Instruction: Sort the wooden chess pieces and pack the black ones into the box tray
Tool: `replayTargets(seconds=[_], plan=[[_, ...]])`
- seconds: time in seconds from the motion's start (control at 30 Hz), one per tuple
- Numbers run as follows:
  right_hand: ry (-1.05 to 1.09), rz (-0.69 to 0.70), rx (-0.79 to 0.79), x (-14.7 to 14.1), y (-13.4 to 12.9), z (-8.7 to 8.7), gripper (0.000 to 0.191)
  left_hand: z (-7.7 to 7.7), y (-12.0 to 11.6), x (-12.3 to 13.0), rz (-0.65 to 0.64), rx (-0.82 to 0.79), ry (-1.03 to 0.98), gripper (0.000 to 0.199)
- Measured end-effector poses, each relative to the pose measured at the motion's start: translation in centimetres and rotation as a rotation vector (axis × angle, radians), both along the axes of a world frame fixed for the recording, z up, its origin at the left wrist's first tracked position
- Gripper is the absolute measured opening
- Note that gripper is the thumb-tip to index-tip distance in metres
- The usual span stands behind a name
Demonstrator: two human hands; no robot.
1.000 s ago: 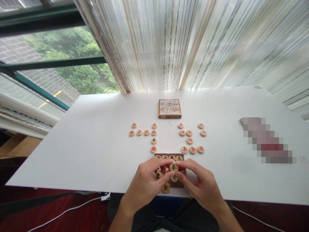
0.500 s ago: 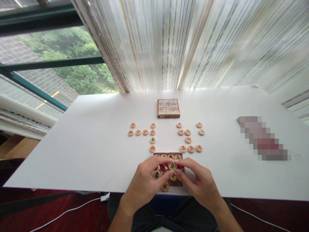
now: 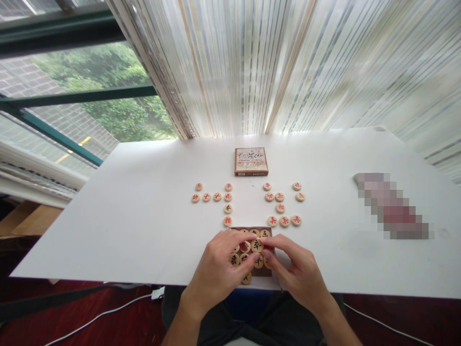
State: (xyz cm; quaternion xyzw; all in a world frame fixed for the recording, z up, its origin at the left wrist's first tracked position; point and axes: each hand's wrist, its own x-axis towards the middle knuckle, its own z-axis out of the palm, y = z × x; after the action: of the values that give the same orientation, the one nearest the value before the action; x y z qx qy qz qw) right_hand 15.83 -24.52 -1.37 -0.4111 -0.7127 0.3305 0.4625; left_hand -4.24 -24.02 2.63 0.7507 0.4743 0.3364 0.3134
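Over the open box tray (image 3: 261,272) at the table's near edge, my left hand (image 3: 220,262) and my right hand (image 3: 296,263) meet around one round Chinese chess piece (image 3: 257,245) with a black character. Fingertips and thumbs of both hands pinch it from its two sides. Below it, several black-lettered pieces (image 3: 258,261) lie in the tray, along with a red-lettered piece (image 3: 245,246). My fingers cover part of the tray and some of its pieces.
Beyond the tray, mostly red-lettered pieces (image 3: 284,221) form two groups on the white table (image 3: 144,230). The Chinese chess box lid (image 3: 251,161) lies behind them. A blurred-out flat object (image 3: 392,206) is at the right. Window and blinds (image 3: 230,67) border the far side.
Both hands stay almost in place, still around the same piece. My fingers have shifted slightly, and the red-lettered piece in the tray shows more clearly now.
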Motion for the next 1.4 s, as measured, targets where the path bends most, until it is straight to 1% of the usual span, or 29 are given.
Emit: replayTargets(seconds=[0.17, 0.27, 0.33, 0.47, 0.57, 0.77, 0.97, 1.03, 1.17, 1.23, 1.4], plan=[[0.007, 0.014, -0.006, 0.0, 0.0, 0.1, 0.028, 0.1, 0.0, 0.1, -0.014, 0.025, 0.044, 0.028], [0.006, -0.004, -0.028, 0.1, -0.2, 0.2, 0.024, 0.1, 0.0, 0.1, -0.014, 0.046, 0.055, 0.025], [0.018, -0.075, -0.038, 0.1, -0.3, 0.1, 0.02, 0.2, -0.1, 0.1, -0.01, 0.062, 0.061, 0.025], [0.075, -0.29, -0.072, 0.2, -0.4, -0.6, 0.016, 0.4, -0.1, -0.3, -0.008, 0.069, 0.068, 0.029], [0.077, -0.346, -0.114, 0.2, -0.4, -0.9, 0.013, 0.4, 0.0, -0.6, -0.008, 0.043, 0.053, 0.027], [0.022, -0.301, -0.099, 0.2, -0.3, -0.1, 0.011, 0.0, 0.0, -0.7, -0.009, -0.018, 0.005, 0.021], [0.005, -0.221, -0.085, 0.2, -0.3, 0.3, 0.014, -0.1, -0.1, -0.6, -0.002, -0.038, 0.002, 0.024], [0.012, -0.18, -0.068, 0.1, -0.3, 0.3, 0.014, 0.0, -0.1, -0.6, -0.008, -0.042, 0.0, 0.022], [0.015, -0.047, -0.024, 0.0, -0.2, 0.5, 0.017, 0.1, 0.0, -0.3, -0.026, -0.047, -0.016, 0.021], [0.016, -0.012, -0.027, 0.0, -0.1, 0.5, 0.02, 0.0, 0.1, 0.0, -0.042, -0.028, -0.004, 0.02], [0.037, -0.027, -0.041, 0.0, -0.1, 0.3, 0.021, -0.1, 0.1, 0.2, -0.055, 0.024, 0.008, 0.019]])
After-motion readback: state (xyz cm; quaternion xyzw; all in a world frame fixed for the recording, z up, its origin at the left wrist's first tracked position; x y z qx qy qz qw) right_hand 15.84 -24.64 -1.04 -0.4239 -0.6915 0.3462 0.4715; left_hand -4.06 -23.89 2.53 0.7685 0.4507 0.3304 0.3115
